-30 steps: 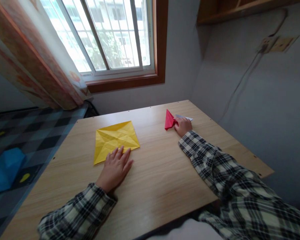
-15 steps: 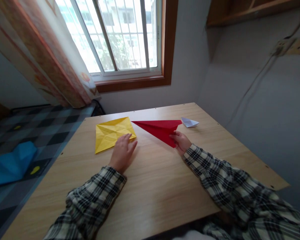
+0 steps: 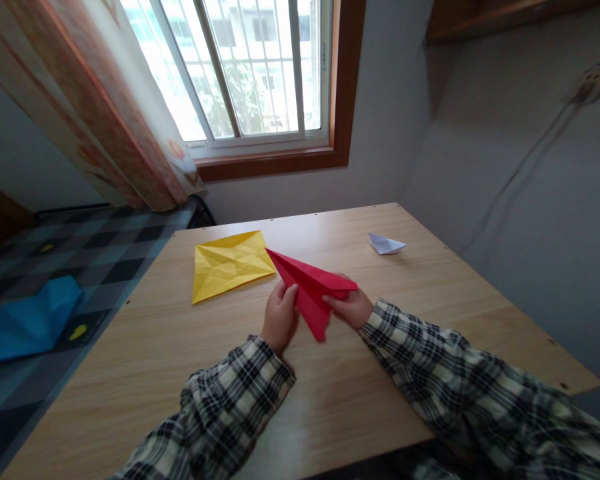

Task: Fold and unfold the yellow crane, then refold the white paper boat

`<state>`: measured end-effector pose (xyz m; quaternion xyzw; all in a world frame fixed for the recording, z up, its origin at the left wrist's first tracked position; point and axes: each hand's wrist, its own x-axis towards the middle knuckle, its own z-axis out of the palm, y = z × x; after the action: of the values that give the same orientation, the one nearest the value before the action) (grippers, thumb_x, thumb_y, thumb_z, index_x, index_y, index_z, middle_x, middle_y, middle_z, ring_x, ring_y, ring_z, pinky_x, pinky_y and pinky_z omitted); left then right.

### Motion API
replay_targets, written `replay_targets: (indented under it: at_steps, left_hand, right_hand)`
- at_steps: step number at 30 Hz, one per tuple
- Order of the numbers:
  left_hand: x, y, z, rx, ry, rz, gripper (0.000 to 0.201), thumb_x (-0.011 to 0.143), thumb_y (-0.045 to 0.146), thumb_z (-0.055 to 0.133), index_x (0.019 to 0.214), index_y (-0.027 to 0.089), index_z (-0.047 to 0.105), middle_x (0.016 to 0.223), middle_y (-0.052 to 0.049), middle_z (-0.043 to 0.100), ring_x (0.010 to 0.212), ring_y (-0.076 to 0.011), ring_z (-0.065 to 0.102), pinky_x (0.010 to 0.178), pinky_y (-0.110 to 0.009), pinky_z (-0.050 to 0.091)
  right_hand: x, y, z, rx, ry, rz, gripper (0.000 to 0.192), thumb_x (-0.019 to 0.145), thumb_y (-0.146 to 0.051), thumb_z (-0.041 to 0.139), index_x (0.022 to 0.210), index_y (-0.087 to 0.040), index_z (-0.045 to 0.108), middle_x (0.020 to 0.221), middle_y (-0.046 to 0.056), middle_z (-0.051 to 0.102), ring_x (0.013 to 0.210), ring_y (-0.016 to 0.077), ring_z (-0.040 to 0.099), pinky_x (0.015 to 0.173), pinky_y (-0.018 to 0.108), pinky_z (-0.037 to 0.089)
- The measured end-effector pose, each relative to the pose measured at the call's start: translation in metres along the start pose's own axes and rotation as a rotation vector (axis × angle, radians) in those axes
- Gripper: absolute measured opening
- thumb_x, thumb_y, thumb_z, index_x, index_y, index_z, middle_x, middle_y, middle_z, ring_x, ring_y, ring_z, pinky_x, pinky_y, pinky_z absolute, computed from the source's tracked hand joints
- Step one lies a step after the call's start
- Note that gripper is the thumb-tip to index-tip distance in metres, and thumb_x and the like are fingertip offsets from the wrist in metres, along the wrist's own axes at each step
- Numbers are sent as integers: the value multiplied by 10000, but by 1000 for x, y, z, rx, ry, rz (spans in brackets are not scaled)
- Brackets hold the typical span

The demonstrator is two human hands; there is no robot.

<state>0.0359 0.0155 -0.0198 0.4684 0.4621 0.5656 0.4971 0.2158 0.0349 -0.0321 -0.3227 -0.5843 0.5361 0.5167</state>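
A red paper airplane (image 3: 305, 283), its narrow nose pointing up and left, is held above the wooden table between both hands. My left hand (image 3: 280, 313) pinches its lower left edge, thumb on top. My right hand (image 3: 351, 308) grips the rear part, with some fingers hidden behind the paper. Just beyond my left hand lies a creased yellow sheet of paper (image 3: 233, 263), flat on the table. A small white folded paper boat (image 3: 386, 245) rests farther back on the right, apart from both hands.
The wooden table (image 3: 350, 400) reaches back toward the window wall. To its left, a blue folded paper (image 3: 35, 317) lies on a checked cloth (image 3: 10, 413). A curtain (image 3: 145, 160) hangs by the window (image 3: 250, 73). A cable (image 3: 523, 163) runs down the right wall.
My left hand has moved right from beside the yellow sheet and taken hold of the red airplane. My right hand has drawn the airplane nearer and tilted it. The view has shifted slightly.
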Motion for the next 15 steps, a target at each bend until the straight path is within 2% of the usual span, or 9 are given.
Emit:
replay_targets:
  at_steps: [3,5,10,12,15]
  left_hand:
    - [0,-2,-10,59,-26,3,313,827,393,606,1011,141,631,961,-63,708,832,-208,632,773,-317,504]
    - [-1,0,-15,70,-43,-19,291,825,380,597,983,139,634,917,-57,710,803,-205,626,755,-313,500]
    - [-3,13,-18,28,-74,-52,279,804,355,595,970,136,646,927,-54,714,807,-209,626,739,-305,496]
    - [-3,16,-17,10,-80,-54,270,797,339,595,966,136,651,922,-49,714,799,-203,622,735,-299,495]
    - [-3,14,-17,1,-89,-62,270,787,330,595,970,141,655,928,-50,717,808,-205,625,744,-301,495]
  right_hand:
    - [-3,-4,-1,-102,16,-62,399,758,-397,766,1102,-225,660,1161,65,685,1153,252,603,1071,422,435]
    - [-1,-1,-3,-40,21,0,418,736,-430,780,1078,-222,659,1123,66,695,1094,252,628,1025,423,463]
    - [7,11,-9,262,68,241,565,595,-407,872,1076,-252,617,902,25,725,833,220,692,794,375,551]
    - [8,11,-12,307,105,269,574,565,-376,887,1061,-260,621,858,5,718,776,203,690,745,350,553]
    - [9,9,-16,290,144,259,523,598,-375,866,1053,-261,635,897,7,727,784,198,688,747,349,553]
